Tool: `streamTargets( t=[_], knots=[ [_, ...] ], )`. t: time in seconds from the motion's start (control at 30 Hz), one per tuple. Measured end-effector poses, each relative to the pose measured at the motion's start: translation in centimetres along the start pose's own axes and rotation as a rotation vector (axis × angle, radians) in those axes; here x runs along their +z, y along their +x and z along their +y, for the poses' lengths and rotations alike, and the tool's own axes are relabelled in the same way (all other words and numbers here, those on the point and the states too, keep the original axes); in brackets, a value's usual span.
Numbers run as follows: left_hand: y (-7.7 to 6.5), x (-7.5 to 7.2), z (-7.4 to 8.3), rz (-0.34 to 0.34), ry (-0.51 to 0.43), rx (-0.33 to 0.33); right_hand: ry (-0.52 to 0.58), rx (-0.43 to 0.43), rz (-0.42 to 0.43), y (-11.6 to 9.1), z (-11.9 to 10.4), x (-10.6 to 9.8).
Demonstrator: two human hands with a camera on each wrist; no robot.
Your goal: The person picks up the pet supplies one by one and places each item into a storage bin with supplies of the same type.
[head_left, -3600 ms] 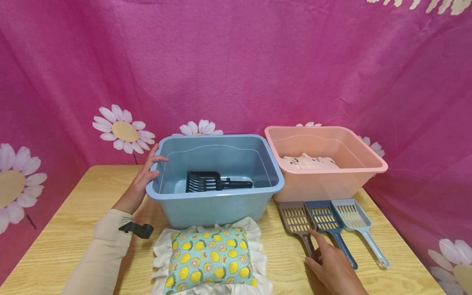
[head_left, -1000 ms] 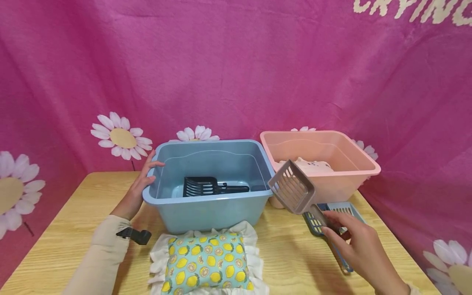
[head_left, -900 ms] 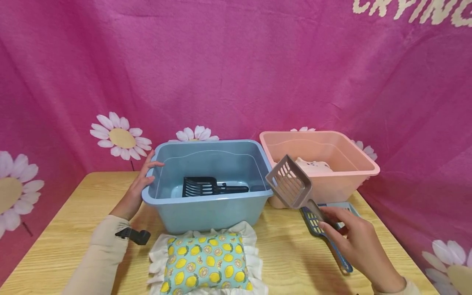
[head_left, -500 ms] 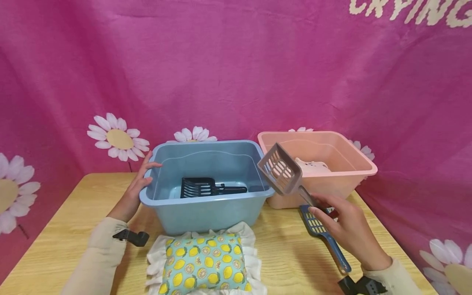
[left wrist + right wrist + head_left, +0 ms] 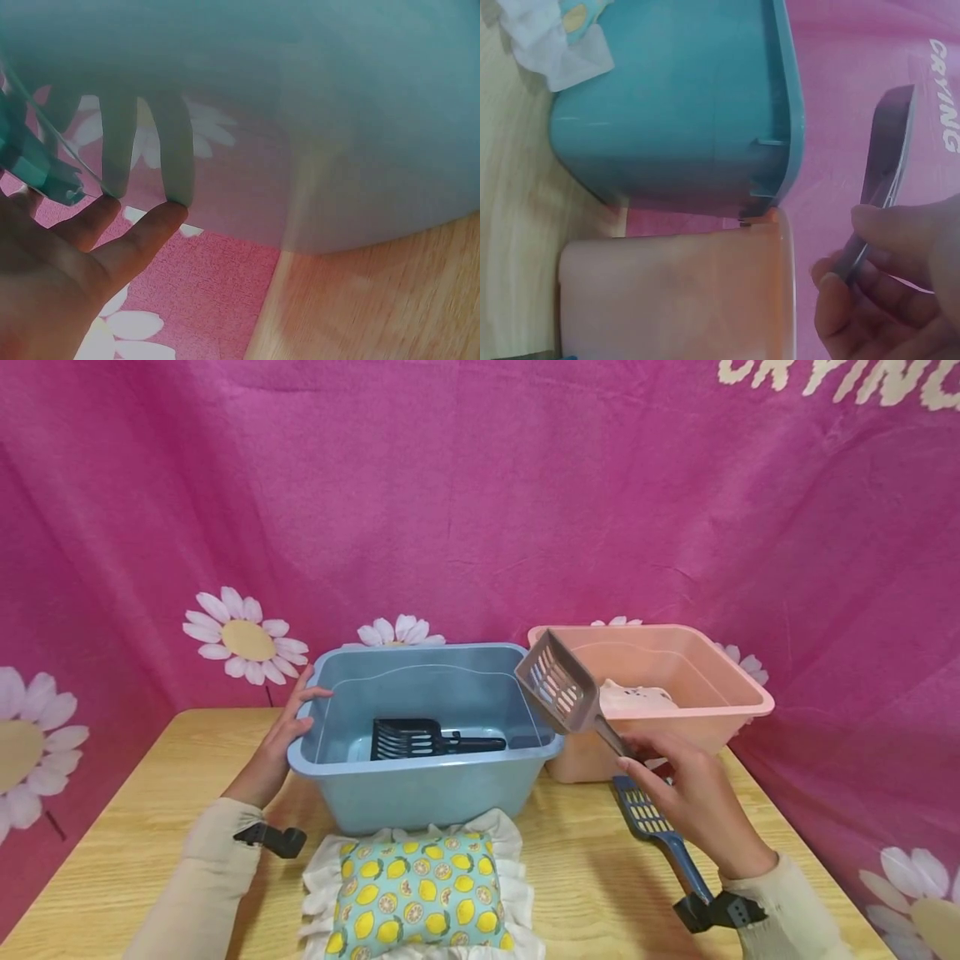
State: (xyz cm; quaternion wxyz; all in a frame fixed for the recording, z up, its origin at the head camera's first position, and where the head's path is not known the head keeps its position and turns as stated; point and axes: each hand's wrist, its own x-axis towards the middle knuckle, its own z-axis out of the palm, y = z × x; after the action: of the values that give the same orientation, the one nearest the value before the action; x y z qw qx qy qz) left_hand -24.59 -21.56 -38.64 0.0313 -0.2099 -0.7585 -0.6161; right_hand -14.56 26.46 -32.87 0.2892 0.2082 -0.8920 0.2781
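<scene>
My right hand [image 5: 693, 793] pinches the handle of a brown slotted litter scoop [image 5: 558, 685], raised and tilted over the gap between the two tubs. In the right wrist view the scoop [image 5: 885, 150] appears edge-on, with thumb and fingers on its handle. My left hand [image 5: 273, 752] grips the left rim of a blue tub [image 5: 427, 797]; in the left wrist view, fingertips of the hand [image 5: 67, 270] touch its outer wall. Inside that tub lies a black litter scoop [image 5: 408, 739]. A dark blue litter scoop [image 5: 648, 818] lies on the table below my right hand.
A pink tub [image 5: 675, 727] holding a white patterned cloth item [image 5: 633, 697] stands right of the blue one. A lemon-print cushion [image 5: 420, 893] with white ruffles lies in front. The wooden table [image 5: 120, 860] meets a magenta flowered curtain [image 5: 450, 485] behind.
My right hand has picked up the brown scoop from the table and moved it up and left toward the blue tub. The left hand stays on the rim. The light blue scoop is now hidden.
</scene>
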Motion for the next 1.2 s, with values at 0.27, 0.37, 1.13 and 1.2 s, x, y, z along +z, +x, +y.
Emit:
streamTargets(
  t=[0.27, 0.37, 1.13, 1.2],
  knots=[
    [0.2, 0.1, -0.1, -0.001, -0.007, 0.010, 0.035, 0.037, -0.032, 1.4, -0.3, 0.1],
    [0.3, 0.2, -0.1, -0.002, -0.008, 0.010, 0.026, 0.020, -0.029, 2.1, -0.4, 0.0],
    [0.1, 0.0, -0.3, 0.004, -0.019, 0.020, 0.175, -0.078, -0.043, 5.7, -1.5, 4.0],
    [0.1, -0.1, -0.3, 0.005, -0.019, 0.024, 0.172, -0.078, -0.049, 6.0, -1.5, 4.4]
  ],
)
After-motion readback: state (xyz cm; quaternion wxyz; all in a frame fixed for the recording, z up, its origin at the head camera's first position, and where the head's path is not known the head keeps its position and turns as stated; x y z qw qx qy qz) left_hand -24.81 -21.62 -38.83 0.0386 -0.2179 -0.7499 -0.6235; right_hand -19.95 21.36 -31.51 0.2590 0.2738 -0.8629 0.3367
